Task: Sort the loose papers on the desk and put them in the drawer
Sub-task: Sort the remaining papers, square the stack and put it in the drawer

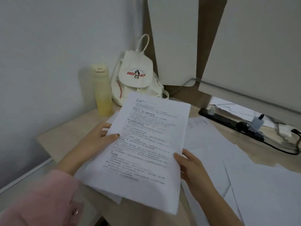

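While the desk (65, 136) spreads under both hands, loose sheets (252, 176) sprawl just right of the right hand, so I'd call the sorting midway. The stack (146, 144) is up between the hands: left hand (97, 139) pinches its left edge, thumb on top; right hand (192, 168) grips the lower right edge. Next, probably square it and gather more. No drawer in view.
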`<action>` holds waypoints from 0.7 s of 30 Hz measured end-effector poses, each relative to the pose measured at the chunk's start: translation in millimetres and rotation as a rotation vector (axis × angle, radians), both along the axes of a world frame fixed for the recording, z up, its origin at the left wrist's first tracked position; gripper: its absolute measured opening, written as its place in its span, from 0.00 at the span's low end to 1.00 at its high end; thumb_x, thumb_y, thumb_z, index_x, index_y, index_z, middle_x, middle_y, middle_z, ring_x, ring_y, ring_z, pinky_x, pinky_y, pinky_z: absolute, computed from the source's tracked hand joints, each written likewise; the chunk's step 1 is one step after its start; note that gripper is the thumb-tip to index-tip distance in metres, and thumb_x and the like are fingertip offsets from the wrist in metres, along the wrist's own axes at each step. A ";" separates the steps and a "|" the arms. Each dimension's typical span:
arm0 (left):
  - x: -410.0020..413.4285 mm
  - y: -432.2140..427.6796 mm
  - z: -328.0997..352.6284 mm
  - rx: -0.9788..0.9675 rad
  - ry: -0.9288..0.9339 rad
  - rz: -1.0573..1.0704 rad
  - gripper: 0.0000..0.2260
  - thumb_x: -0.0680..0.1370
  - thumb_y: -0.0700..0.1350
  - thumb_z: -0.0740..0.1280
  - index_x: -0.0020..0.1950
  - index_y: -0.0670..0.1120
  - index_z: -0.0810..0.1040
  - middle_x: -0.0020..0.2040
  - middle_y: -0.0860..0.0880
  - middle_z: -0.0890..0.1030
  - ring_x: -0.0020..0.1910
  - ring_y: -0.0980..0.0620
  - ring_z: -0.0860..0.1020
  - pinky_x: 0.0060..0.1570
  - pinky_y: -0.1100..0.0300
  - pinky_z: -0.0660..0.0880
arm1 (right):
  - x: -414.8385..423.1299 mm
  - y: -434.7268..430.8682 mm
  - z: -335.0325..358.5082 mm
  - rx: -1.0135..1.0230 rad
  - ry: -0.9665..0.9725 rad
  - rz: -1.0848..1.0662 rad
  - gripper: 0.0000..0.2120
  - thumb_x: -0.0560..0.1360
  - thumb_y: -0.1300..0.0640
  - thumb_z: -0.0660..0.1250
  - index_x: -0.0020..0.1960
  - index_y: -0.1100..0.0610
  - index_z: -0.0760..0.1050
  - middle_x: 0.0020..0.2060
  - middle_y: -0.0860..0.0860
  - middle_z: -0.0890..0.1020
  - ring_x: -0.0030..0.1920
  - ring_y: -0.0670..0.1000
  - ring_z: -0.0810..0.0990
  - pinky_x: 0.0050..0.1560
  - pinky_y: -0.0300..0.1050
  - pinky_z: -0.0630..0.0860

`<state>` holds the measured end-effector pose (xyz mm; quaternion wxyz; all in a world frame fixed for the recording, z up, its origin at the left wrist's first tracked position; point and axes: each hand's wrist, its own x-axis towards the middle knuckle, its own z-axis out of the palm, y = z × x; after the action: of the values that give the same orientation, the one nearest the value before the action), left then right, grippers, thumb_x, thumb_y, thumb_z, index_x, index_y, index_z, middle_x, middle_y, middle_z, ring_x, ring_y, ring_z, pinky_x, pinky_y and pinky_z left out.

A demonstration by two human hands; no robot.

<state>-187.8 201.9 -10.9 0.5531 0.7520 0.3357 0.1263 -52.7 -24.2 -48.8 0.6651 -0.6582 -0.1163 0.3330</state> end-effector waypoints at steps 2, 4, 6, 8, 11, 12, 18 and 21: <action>-14.8 22.9 -13.9 0.055 0.091 0.024 0.11 0.75 0.45 0.66 0.55 0.54 0.70 0.48 0.54 0.78 0.46 0.54 0.78 0.45 0.56 0.74 | -8.3 24.1 -7.8 0.002 0.026 0.017 0.10 0.77 0.60 0.61 0.53 0.54 0.79 0.46 0.49 0.86 0.46 0.50 0.85 0.41 0.40 0.80; -22.5 43.0 -26.7 0.135 0.145 0.048 0.13 0.75 0.41 0.65 0.57 0.51 0.70 0.50 0.51 0.78 0.46 0.53 0.77 0.47 0.54 0.73 | -14.9 45.9 -14.2 -0.011 0.041 0.036 0.09 0.78 0.60 0.61 0.53 0.56 0.79 0.47 0.51 0.86 0.46 0.51 0.84 0.37 0.37 0.79; -24.3 57.1 -37.2 0.204 0.153 0.067 0.12 0.75 0.37 0.62 0.56 0.50 0.71 0.48 0.52 0.78 0.45 0.54 0.76 0.47 0.55 0.73 | -20.1 63.9 -21.3 -0.013 0.055 0.025 0.09 0.78 0.62 0.60 0.54 0.60 0.78 0.48 0.53 0.84 0.46 0.51 0.83 0.35 0.36 0.79; -22.5 64.7 -48.4 0.239 0.149 0.093 0.13 0.75 0.35 0.60 0.56 0.49 0.72 0.46 0.54 0.77 0.44 0.53 0.75 0.41 0.62 0.71 | -23.8 77.6 -29.9 -0.036 0.021 0.008 0.11 0.77 0.64 0.61 0.58 0.61 0.74 0.52 0.54 0.82 0.51 0.52 0.81 0.39 0.38 0.80; -21.6 69.7 -70.6 0.240 0.142 0.171 0.14 0.75 0.33 0.57 0.57 0.47 0.73 0.48 0.51 0.77 0.48 0.52 0.74 0.40 0.64 0.68 | -26.0 91.0 -47.0 -0.197 -0.178 0.025 0.19 0.76 0.64 0.62 0.66 0.57 0.66 0.57 0.50 0.78 0.55 0.52 0.78 0.42 0.34 0.75; -22.3 70.8 -78.7 0.261 0.157 0.189 0.15 0.75 0.33 0.57 0.57 0.46 0.74 0.51 0.49 0.78 0.49 0.51 0.74 0.43 0.60 0.70 | -26.1 93.6 -51.5 -0.251 -0.249 0.033 0.20 0.75 0.64 0.62 0.66 0.56 0.65 0.56 0.49 0.77 0.54 0.51 0.77 0.41 0.33 0.73; -23.5 76.2 -99.7 0.476 0.273 0.210 0.18 0.75 0.36 0.59 0.64 0.44 0.73 0.63 0.45 0.74 0.59 0.42 0.71 0.59 0.48 0.69 | -26.8 101.0 -62.8 -0.418 -0.562 0.084 0.10 0.76 0.61 0.63 0.55 0.53 0.68 0.34 0.48 0.72 0.33 0.42 0.71 0.33 0.29 0.69; -21.9 74.7 -97.0 0.422 0.247 0.197 0.19 0.75 0.35 0.59 0.65 0.43 0.71 0.63 0.42 0.74 0.59 0.41 0.72 0.60 0.46 0.69 | -25.6 101.7 -60.3 -0.445 -0.619 0.109 0.11 0.76 0.60 0.63 0.59 0.57 0.70 0.32 0.48 0.70 0.32 0.42 0.68 0.33 0.29 0.66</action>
<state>-209.7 276.5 -107.9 0.3241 0.8241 0.4383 0.1538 -78.3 77.5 -109.1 0.4207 -0.8487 -0.2713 0.1705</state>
